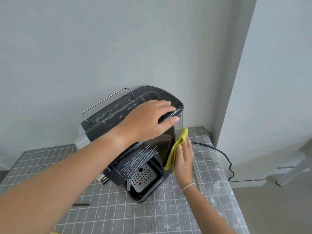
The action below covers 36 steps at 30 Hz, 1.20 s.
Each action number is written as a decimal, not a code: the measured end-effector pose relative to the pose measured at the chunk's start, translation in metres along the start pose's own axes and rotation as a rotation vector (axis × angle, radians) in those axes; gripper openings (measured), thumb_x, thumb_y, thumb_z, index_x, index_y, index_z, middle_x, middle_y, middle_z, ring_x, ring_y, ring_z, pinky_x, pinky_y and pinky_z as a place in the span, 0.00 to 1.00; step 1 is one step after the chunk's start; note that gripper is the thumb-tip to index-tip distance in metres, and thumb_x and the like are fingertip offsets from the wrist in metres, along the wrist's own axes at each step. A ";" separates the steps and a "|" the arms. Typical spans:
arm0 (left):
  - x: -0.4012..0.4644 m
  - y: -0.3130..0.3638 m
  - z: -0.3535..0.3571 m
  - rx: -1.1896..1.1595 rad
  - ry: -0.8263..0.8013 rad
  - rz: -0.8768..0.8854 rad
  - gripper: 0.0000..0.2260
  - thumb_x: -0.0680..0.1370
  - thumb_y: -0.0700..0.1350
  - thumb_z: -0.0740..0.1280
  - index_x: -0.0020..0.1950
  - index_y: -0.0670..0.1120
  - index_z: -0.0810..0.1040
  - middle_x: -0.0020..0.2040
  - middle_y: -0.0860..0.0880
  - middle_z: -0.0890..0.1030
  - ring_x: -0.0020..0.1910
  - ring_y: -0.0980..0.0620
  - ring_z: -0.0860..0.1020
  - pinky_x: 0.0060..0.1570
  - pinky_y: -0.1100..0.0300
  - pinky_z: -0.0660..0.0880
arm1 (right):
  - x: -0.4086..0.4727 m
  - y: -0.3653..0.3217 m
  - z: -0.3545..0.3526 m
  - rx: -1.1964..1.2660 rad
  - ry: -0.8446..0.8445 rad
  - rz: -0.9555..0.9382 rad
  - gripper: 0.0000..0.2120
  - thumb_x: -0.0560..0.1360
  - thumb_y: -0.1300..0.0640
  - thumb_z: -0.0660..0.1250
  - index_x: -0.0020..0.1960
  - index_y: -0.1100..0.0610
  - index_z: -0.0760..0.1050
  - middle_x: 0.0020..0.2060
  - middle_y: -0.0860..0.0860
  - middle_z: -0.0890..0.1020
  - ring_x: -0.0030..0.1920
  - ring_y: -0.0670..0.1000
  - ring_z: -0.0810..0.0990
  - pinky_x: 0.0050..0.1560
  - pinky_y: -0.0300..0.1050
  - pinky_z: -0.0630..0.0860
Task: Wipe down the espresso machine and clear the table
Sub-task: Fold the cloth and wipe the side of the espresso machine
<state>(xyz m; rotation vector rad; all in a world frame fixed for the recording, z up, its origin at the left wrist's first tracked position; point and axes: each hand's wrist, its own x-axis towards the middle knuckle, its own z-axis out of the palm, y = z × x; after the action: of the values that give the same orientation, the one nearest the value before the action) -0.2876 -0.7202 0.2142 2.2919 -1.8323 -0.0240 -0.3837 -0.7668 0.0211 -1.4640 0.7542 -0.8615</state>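
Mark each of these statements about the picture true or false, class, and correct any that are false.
1. The left hand rests on top of the espresso machine. True.
2. The right hand presses a blue sponge against the machine. False: it presses a yellow cloth against the machine's side.
3. The machine stands on a table covered in a grey checked cloth. True.
4. The drip tray is missing from the machine. False: the perforated metal tray sits in the base.
5. A black power cable trails off the table's right side. True.
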 end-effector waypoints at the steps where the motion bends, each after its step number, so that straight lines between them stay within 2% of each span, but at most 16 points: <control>1: 0.000 0.000 0.000 0.002 0.003 0.003 0.22 0.77 0.59 0.55 0.68 0.52 0.69 0.71 0.52 0.68 0.71 0.54 0.62 0.63 0.64 0.55 | -0.001 -0.003 0.001 0.007 -0.003 -0.052 0.20 0.80 0.49 0.49 0.71 0.40 0.53 0.68 0.27 0.55 0.67 0.27 0.49 0.72 0.36 0.46; 4: 0.001 0.000 0.001 0.005 0.000 -0.007 0.25 0.75 0.61 0.53 0.68 0.53 0.69 0.71 0.53 0.68 0.71 0.55 0.62 0.62 0.65 0.54 | 0.026 -0.017 -0.001 -0.011 0.009 -0.121 0.20 0.78 0.47 0.49 0.69 0.36 0.57 0.62 0.20 0.56 0.64 0.23 0.50 0.64 0.21 0.45; 5: 0.001 0.000 0.001 0.005 0.005 -0.009 0.25 0.74 0.62 0.53 0.68 0.53 0.69 0.71 0.53 0.68 0.71 0.55 0.62 0.62 0.65 0.54 | 0.038 -0.021 -0.003 -0.012 0.013 -0.112 0.19 0.78 0.47 0.48 0.68 0.39 0.62 0.60 0.22 0.60 0.63 0.23 0.52 0.66 0.24 0.48; 6: 0.001 0.000 0.000 0.004 0.005 -0.010 0.25 0.74 0.62 0.53 0.68 0.53 0.69 0.71 0.54 0.68 0.71 0.56 0.62 0.62 0.66 0.54 | 0.048 -0.019 -0.004 0.010 0.008 -0.072 0.18 0.79 0.47 0.48 0.64 0.43 0.68 0.57 0.26 0.65 0.61 0.24 0.57 0.69 0.31 0.52; 8: 0.001 0.000 0.001 0.004 -0.003 -0.012 0.25 0.74 0.62 0.53 0.68 0.54 0.69 0.71 0.54 0.68 0.71 0.56 0.62 0.63 0.66 0.53 | 0.056 -0.001 -0.005 0.091 -0.033 0.095 0.17 0.80 0.46 0.45 0.56 0.48 0.71 0.52 0.39 0.74 0.59 0.33 0.66 0.71 0.51 0.59; 10: 0.001 0.000 0.001 0.004 -0.008 -0.015 0.25 0.75 0.62 0.53 0.68 0.54 0.69 0.71 0.54 0.68 0.71 0.57 0.62 0.64 0.66 0.53 | 0.048 0.016 -0.004 0.208 -0.103 0.314 0.22 0.80 0.42 0.43 0.64 0.50 0.69 0.60 0.51 0.75 0.65 0.48 0.70 0.71 0.58 0.62; 11: 0.001 0.000 0.000 0.003 -0.005 -0.016 0.25 0.75 0.62 0.53 0.68 0.54 0.69 0.71 0.54 0.69 0.71 0.57 0.62 0.65 0.66 0.53 | 0.044 0.019 -0.002 0.240 -0.109 0.347 0.23 0.80 0.42 0.43 0.67 0.49 0.66 0.64 0.52 0.73 0.67 0.52 0.68 0.71 0.57 0.62; 13: 0.002 0.001 0.000 0.000 0.005 -0.020 0.25 0.75 0.61 0.52 0.67 0.53 0.70 0.70 0.54 0.69 0.70 0.58 0.63 0.66 0.66 0.52 | 0.051 0.004 0.001 0.245 -0.052 0.220 0.20 0.80 0.43 0.44 0.66 0.43 0.67 0.65 0.48 0.73 0.67 0.47 0.68 0.71 0.49 0.62; 16: 0.003 0.001 0.000 -0.008 0.018 -0.011 0.25 0.76 0.61 0.51 0.67 0.50 0.71 0.69 0.53 0.71 0.70 0.57 0.65 0.70 0.62 0.53 | 0.083 -0.038 0.010 0.256 0.026 -0.022 0.18 0.78 0.42 0.46 0.57 0.39 0.73 0.56 0.42 0.78 0.59 0.38 0.73 0.61 0.33 0.68; 18: 0.003 0.001 0.000 -0.028 0.018 -0.018 0.25 0.76 0.60 0.51 0.66 0.49 0.72 0.69 0.52 0.71 0.69 0.57 0.65 0.71 0.60 0.54 | 0.087 -0.040 0.013 0.239 0.051 -0.061 0.19 0.78 0.42 0.45 0.54 0.42 0.74 0.52 0.42 0.79 0.54 0.37 0.75 0.56 0.31 0.69; 21: 0.002 0.002 -0.001 -0.047 0.025 -0.017 0.24 0.77 0.58 0.51 0.66 0.49 0.72 0.68 0.52 0.72 0.69 0.58 0.66 0.70 0.62 0.53 | 0.063 -0.003 0.010 0.255 0.025 0.067 0.18 0.81 0.48 0.43 0.63 0.43 0.68 0.58 0.41 0.75 0.60 0.35 0.72 0.64 0.37 0.64; 24: 0.002 0.003 -0.001 -0.056 0.023 -0.015 0.23 0.77 0.57 0.51 0.66 0.49 0.72 0.68 0.52 0.72 0.69 0.58 0.66 0.69 0.64 0.53 | 0.038 0.021 0.011 0.180 0.051 0.183 0.20 0.82 0.53 0.43 0.73 0.51 0.57 0.70 0.47 0.65 0.71 0.44 0.60 0.71 0.40 0.54; 27: 0.002 0.003 -0.002 -0.089 0.028 -0.024 0.23 0.77 0.56 0.50 0.65 0.48 0.74 0.68 0.52 0.73 0.69 0.58 0.66 0.69 0.64 0.54 | 0.033 -0.006 0.026 0.127 0.108 -0.029 0.22 0.80 0.48 0.43 0.74 0.45 0.50 0.75 0.45 0.54 0.75 0.47 0.51 0.76 0.48 0.47; 30: 0.002 0.003 -0.002 -0.131 0.025 -0.029 0.23 0.77 0.54 0.50 0.64 0.47 0.74 0.67 0.51 0.73 0.69 0.58 0.66 0.69 0.65 0.54 | 0.021 -0.034 0.045 -0.008 0.159 -0.315 0.23 0.80 0.44 0.40 0.73 0.40 0.39 0.74 0.41 0.42 0.76 0.47 0.40 0.75 0.43 0.38; 33: 0.001 0.002 -0.003 -0.156 0.030 -0.040 0.23 0.78 0.54 0.49 0.65 0.46 0.74 0.67 0.50 0.73 0.68 0.59 0.66 0.67 0.67 0.53 | -0.020 -0.021 0.057 -0.112 0.086 -0.334 0.24 0.80 0.44 0.38 0.73 0.43 0.35 0.74 0.47 0.40 0.75 0.49 0.37 0.74 0.43 0.36; 36: 0.000 0.001 -0.003 -0.157 0.020 -0.040 0.24 0.78 0.54 0.48 0.65 0.47 0.74 0.68 0.51 0.73 0.68 0.59 0.66 0.68 0.67 0.53 | -0.059 -0.002 0.061 -0.154 -0.005 -0.278 0.25 0.79 0.43 0.40 0.73 0.44 0.36 0.74 0.43 0.37 0.75 0.47 0.36 0.74 0.46 0.37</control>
<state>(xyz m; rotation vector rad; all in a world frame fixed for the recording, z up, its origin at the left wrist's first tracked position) -0.2884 -0.7205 0.2169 2.2125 -1.7095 -0.1448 -0.3619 -0.6850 0.0180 -1.7351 0.6330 -1.0265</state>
